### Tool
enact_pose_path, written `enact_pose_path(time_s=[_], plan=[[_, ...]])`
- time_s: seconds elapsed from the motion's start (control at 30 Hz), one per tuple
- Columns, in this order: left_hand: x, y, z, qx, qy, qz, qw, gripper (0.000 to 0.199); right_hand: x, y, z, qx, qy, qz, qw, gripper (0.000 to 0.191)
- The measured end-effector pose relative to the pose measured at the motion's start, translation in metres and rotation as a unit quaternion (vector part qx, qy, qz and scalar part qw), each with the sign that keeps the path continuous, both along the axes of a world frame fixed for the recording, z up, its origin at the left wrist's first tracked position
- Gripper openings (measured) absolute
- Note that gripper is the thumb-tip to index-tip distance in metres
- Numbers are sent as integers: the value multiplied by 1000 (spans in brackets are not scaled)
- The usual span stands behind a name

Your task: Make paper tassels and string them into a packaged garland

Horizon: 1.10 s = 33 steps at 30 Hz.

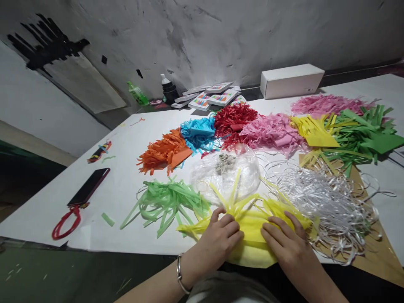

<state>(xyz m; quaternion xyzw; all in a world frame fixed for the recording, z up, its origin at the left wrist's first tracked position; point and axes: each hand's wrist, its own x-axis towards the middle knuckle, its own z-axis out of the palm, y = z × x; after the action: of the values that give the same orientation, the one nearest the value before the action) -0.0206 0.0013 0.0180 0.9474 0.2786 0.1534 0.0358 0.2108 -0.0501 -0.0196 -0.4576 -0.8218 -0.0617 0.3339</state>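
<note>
A yellow tissue sheet [252, 229] with cut strips lies at the table's front edge, part of it hanging over the edge. My left hand [219, 237] rests on its left part with the fingers bent, a silver bangle on the wrist. On the right part, my right hand [285, 240] lies with its fingers spread on the paper. Beyond the hands is a clear plastic bag [227, 172]. Light green strips [167, 200] lie to the left, and a tangle of white ribbon [328, 202] sits to the right.
Orange [167, 151], blue [198, 130], red [235, 122], pink [271, 130], yellow [318, 130] and green fringed bundles [366, 130] cross the table. Printed cards [221, 97] and a white box [292, 81] stand behind. A phone [88, 187] lies left.
</note>
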Motion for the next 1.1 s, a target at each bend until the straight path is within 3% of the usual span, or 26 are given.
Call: enact_pose_path(time_s=[0.1, 0.27, 0.47, 0.63, 0.73, 0.83, 0.97, 1.07, 1.1], plan=[[-4, -3, 1, -31, 23, 20, 999, 21, 6, -7, 2, -12, 15, -20, 1000, 33], [1, -1, -4, -64, 17, 32, 997, 14, -2, -7, 4, -13, 8, 2, 1000, 32], [9, 5, 1, -105, 45, 146, 983, 23, 7, 4, -1, -50, 16, -114, 992, 20], [24, 19, 12, -138, 128, 172, 967, 27, 7, 10, 1, -48, -62, -206, 976, 25], [29, 26, 15, -142, 137, 165, 966, 28, 4, 12, 6, -46, -70, -227, 970, 25], [29, 29, 15, -143, 141, 159, 967, 26, -4, 11, 9, -16, -40, -159, 986, 15], [26, 27, 13, -141, 141, 161, 967, 26, -15, 10, 3, -16, -5, -14, 1000, 29], [22, 21, 14, -120, 106, 170, 972, 9, -15, 10, 1, -25, 4, -6, 1000, 32], [21, 18, 14, -104, 82, 157, 979, 12, -15, 10, 1, -22, 13, -9, 1000, 30]])
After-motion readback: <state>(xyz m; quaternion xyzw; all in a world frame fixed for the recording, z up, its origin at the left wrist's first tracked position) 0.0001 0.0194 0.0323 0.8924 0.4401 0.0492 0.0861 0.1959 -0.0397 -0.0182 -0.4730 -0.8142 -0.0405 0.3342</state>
